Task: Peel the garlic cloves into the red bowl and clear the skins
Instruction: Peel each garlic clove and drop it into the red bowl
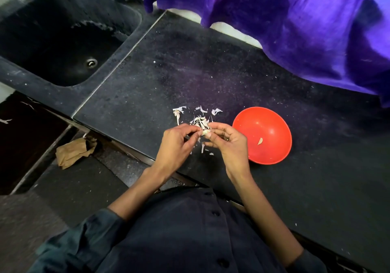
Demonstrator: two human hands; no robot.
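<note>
Both my hands meet over the tabletop's near edge, left hand [176, 144] and right hand [229, 141] each with its grip pinched on one garlic clove [204, 133] between them. Loose skins [200, 121] lie scattered just beyond my fingers. Just right of my right hand sits the red bowl [272, 123], holding one peeled clove [260, 141].

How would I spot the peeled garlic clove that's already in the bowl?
Find the black counter, then the red bowl to the right of the right hand. The peeled clove lies alone on the bowl's floor: a small, pale, smooth piece, unlike the thin papery skins scattered on the counter beside the bowl.
</note>
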